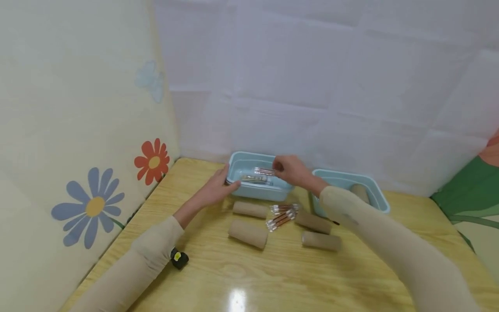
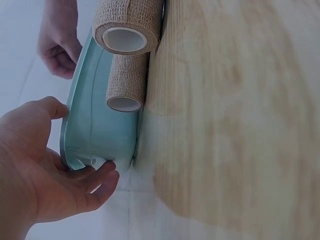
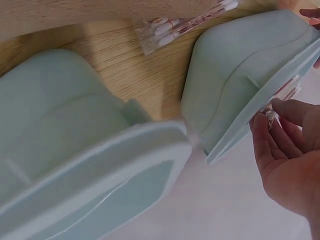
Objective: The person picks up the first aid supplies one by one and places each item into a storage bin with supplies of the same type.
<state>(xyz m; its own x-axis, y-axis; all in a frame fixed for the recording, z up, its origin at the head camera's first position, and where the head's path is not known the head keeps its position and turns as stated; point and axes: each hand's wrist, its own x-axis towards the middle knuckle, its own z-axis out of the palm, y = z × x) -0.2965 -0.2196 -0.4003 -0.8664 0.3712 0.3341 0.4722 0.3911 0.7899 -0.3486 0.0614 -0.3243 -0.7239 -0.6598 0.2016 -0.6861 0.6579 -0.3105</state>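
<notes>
Now left grip holds tub, right grip packet.

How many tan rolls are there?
5: far-left roll, near-left roll, far-right roll and near-right roll on the table; a fifth roll in the right basin. The sleeve may hide more.

A slim, clear swab packet is held at the mouth of an upright pale-blue tub.

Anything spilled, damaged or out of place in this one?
Nothing looks spilled or damaged. Slightly untidy at most: on the table, swab packets lie at differing angles between the bandage rolls, which aren't neatly lined up either.
</notes>
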